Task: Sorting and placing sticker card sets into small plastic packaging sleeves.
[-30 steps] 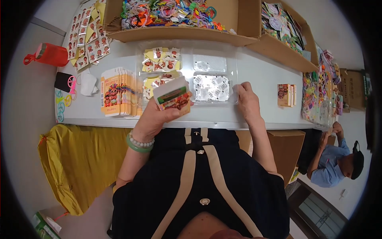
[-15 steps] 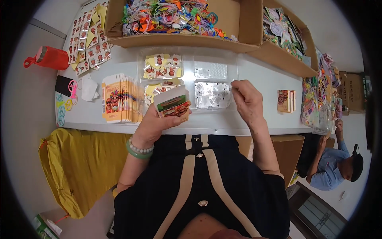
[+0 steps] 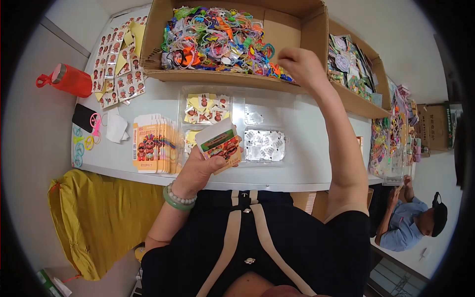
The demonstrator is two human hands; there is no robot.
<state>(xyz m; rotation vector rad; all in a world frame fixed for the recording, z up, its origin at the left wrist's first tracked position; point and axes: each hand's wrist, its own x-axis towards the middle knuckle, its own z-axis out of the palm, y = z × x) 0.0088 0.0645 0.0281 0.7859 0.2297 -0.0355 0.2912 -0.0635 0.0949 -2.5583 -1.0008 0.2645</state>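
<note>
**Left hand grips a printed box, right hand at the toy carton**

The left hand point(image 3: 200, 168) is clamped around a small printed cardboard box point(image 3: 220, 143), holding it tilted above the near edge of the white table point(image 3: 307, 168). The right hand point(image 3: 303, 64) reaches over the front wall of the large brown cardboard carton point(image 3: 208, 75) heaped with colourful plastic toys point(image 3: 217, 37); whether its fingers are closed, I cannot tell. Just beyond the box lie clear plastic blister trays point(image 3: 264, 144). Left of it stands a stack of flat printed cartons point(image 3: 153, 144).
</note>
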